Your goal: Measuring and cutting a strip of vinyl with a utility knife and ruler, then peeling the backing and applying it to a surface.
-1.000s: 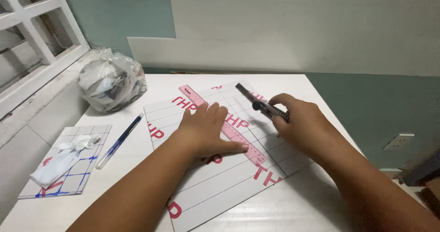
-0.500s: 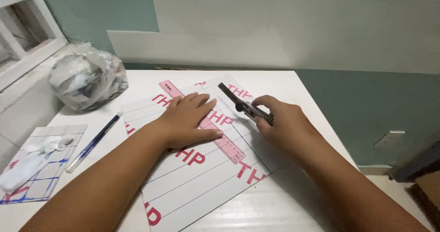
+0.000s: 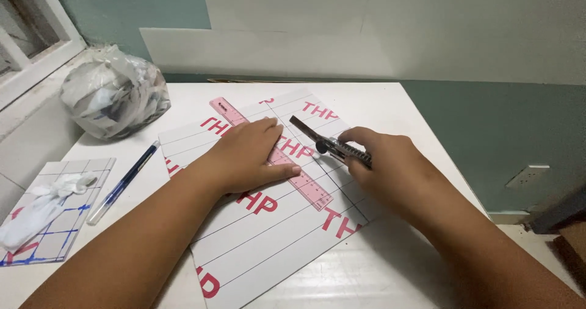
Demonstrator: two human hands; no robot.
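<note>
I'm seeing a pink ruler (image 3: pixel 274 156) lying on a white sheet (image 3: pixel 268 223) showing red letters and thin lines; a blue pen (image 3: pixel 122 183) lying beside it.

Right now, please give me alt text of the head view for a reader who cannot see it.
The left hand presses a pink ruler flat on a white sheet with red letters, while the right hand holds a knife beside the ruler. A pen and a bag lie to the left on the white table.
</note>
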